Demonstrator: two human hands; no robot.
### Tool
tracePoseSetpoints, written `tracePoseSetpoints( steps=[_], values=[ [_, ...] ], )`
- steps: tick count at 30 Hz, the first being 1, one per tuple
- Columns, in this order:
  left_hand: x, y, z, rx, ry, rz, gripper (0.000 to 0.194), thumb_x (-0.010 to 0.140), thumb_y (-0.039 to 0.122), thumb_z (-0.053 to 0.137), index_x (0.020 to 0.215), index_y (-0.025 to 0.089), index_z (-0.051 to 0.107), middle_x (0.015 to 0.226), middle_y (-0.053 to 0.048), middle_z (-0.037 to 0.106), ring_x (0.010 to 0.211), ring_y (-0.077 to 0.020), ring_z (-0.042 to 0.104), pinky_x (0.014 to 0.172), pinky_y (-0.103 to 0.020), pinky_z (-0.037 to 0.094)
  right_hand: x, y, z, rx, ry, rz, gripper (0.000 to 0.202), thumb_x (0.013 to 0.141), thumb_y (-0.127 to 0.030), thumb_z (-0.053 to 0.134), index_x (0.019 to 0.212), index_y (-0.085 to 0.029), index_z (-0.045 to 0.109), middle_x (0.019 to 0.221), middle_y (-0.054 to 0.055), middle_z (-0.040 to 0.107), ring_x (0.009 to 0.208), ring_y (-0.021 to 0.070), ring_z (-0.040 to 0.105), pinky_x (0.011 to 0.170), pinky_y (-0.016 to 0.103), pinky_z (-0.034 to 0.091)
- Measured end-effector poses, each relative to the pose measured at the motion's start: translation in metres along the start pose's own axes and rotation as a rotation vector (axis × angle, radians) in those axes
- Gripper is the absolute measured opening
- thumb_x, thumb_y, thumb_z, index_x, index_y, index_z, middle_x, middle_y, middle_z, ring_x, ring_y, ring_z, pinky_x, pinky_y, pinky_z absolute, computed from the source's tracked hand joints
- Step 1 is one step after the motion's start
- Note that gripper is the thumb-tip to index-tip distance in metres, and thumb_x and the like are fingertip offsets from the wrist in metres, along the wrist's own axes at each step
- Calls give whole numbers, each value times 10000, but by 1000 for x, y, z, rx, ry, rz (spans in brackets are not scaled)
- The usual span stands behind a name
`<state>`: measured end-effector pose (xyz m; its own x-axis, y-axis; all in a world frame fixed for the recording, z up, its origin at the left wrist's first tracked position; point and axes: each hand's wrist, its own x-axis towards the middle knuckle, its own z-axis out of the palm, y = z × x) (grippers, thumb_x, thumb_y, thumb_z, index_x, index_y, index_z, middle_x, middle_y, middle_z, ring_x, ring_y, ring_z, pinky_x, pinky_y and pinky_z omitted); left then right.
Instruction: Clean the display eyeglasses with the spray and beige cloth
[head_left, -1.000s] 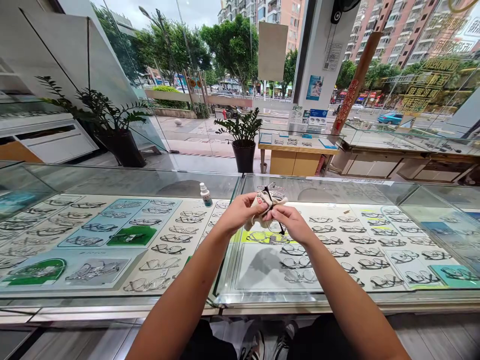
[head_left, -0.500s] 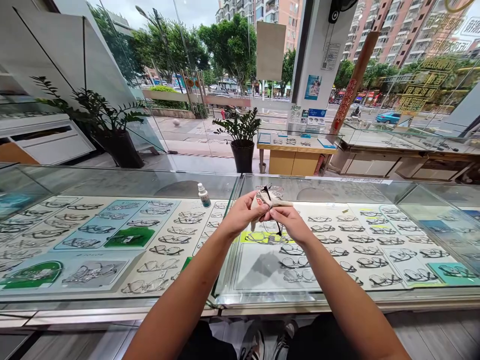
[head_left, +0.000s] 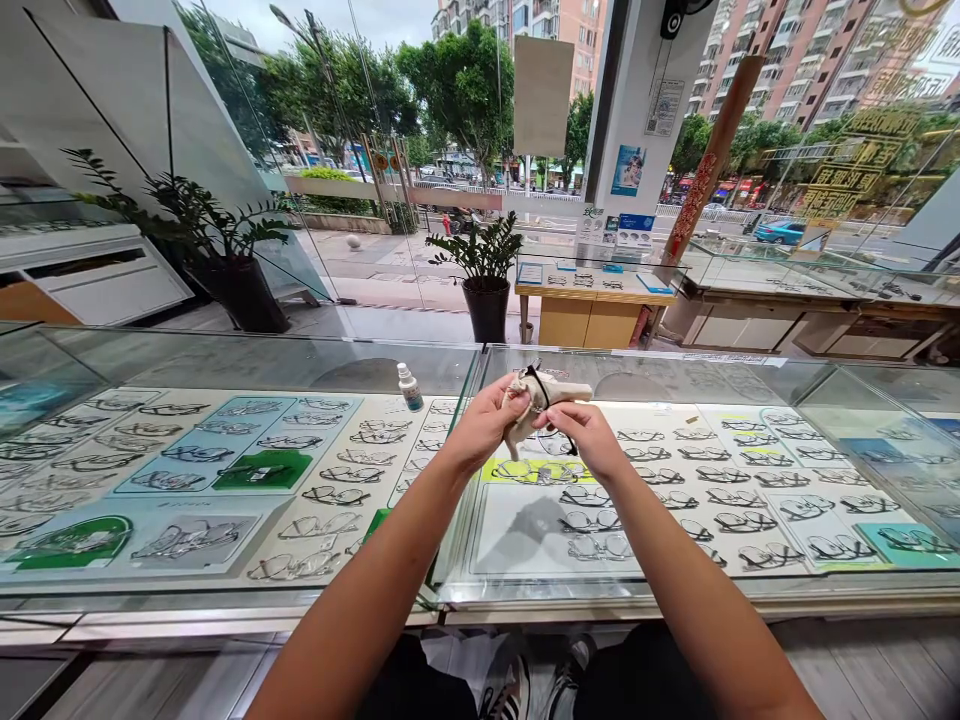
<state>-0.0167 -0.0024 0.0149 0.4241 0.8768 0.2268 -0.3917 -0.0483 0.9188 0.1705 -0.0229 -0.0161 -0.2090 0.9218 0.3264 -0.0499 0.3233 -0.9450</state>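
Above the counter (head_left: pixel 525 592), the left hand (head_left: pixel 491 418), pinching cloth (head_left: pixel 566 390), now shows it spread wider around dark glasses (head_left: pixel 538 384).

Potted plant (head_left: pixel 484 258) beside wooden cabinet (head_left: pixel 586 322); blue car (head_left: pixel 781 232) outside; poster (head_left: pixel 628 170) on pillar (head_left: pixel 637 120).

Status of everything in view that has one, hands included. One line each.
Left hand: closed on cloth
Right hand: fingers pinched at the held glasses
Cloth: bunched, against the glasses
Held glasses: off the counter, partly hidden
Bottle: standing, white cap on
Display glasses: in rows under glass
Middle plant: upright in its pot
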Motion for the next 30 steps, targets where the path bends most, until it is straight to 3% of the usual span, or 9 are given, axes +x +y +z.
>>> tracePoseSetpoints(
  steps=[3, 9, 12, 16, 19, 23, 25, 27, 30],
  values=[
    [-1, -3, 3, 46, 19, 7, 487, 736, 442, 965, 1009, 157, 680, 727, 11, 676, 626, -115, 610, 633, -223, 489, 0, 0, 1, 11, -25, 4, 449, 894, -644, 749, 857, -211, 863, 876, 66, 787, 892, 232, 652, 892, 375, 504],
    [3, -11, 4, 130, 169, 110, 514, 800, 621, 865, 924, 156, 686, 681, 15, 643, 590, -107, 550, 580, -218, 435, 0, -1, 4, -7, -38, -11, 432, 901, -629, 752, 842, -215, 860, 912, 69, 798, 921, 244, 685, 922, 386, 519],
    [4, -8, -1, 111, 102, 63, 540, 818, 661, 832, 889, 150, 675, 708, -10, 668, 632, -127, 589, 627, -240, 482, 2, 2, 0, 15, -14, 2, 422, 883, -617, 766, 830, -210, 861, 871, 69, 801, 876, 237, 683, 885, 380, 530],
    [2, -4, -1, 84, -46, 7, 473, 788, 510, 918, 985, 154, 676, 759, -10, 690, 684, -133, 626, 675, -240, 509, 5, 4, -3, 13, 9, -6, 404, 894, -593, 746, 827, -212, 859, 838, 63, 790, 888, 242, 685, 888, 381, 539],
    [1, -8, 4, 71, 16, 38, 456, 779, 478, 932, 969, 158, 668, 705, 12, 656, 630, -113, 591, 631, -223, 484, 1, 1, 1, -56, -25, -21, 387, 940, -559, 696, 856, -213, 846, 884, 77, 790, 955, 270, 703, 942, 415, 541],
    [7, -9, 0, 59, 236, 165, 463, 761, 513, 934, 944, 161, 695, 777, -3, 692, 637, -114, 598, 601, -223, 490, -16, -9, 13, -332, 297, -264, 300, 982, -489, 636, 1001, -239, 801, 1075, 128, 761, 1117, 328, 665, 1053, 500, 500],
    [10, -3, -6, -22, 317, 228, 486, 734, 514, 955, 976, 181, 698, 837, -5, 721, 698, -126, 643, 644, -228, 529, -26, -12, 23, -421, 396, -391, 262, 977, -478, 622, 923, -256, 749, 1029, 139, 717, 1083, 335, 646, 1026, 513, 502],
    [10, 5, -9, -144, 343, 264, 509, 717, 508, 970, 1019, 202, 697, 928, -13, 758, 813, -145, 702, 734, -244, 570, -34, -11, 39, -396, 228, -362, 322, 998, -487, 578, 779, -265, 658, 851, 102, 644, 905, 293, 633, 901, 475, 530],
    [6, 16, -3, -271, 293, 250, 503, 755, 509, 949, 1092, 228, 702, 1062, -35, 795, 1002, -196, 750, 855, -296, 599, -33, 0, 68, -111, -73, -49, 375, 1035, -543, 511, 844, -245, 635, 830, 66, 619, 792, 235, 621, 728, 396, 537]
  ],
)
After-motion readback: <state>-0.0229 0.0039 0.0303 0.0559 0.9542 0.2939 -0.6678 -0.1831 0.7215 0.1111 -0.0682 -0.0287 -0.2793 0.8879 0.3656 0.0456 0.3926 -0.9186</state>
